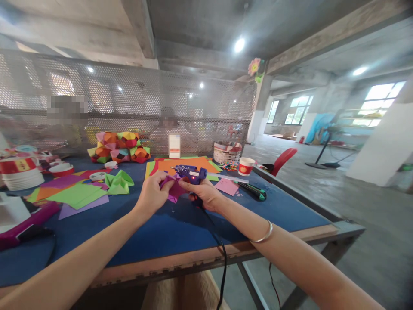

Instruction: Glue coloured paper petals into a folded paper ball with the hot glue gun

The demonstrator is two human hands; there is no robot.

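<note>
My left hand (154,193) is closed on a folded magenta paper piece (174,188), held just above the blue table mat (155,232). My right hand (204,194) grips a blue glue gun (191,173) whose red light is on; its nozzle points left over the paper. The gun's black cord (217,245) runs down over the table's front edge. A metal bangle (263,234) sits on my right wrist.
Coloured paper sheets (72,193) and a green folded piece (118,181) lie left. Orange sheets (190,164), a pink square (227,186), a green-black cutter (253,190), a red paper cup (245,166), a basket (227,151) and a colourful paper ball (119,147) sit behind. Mesh screen beyond.
</note>
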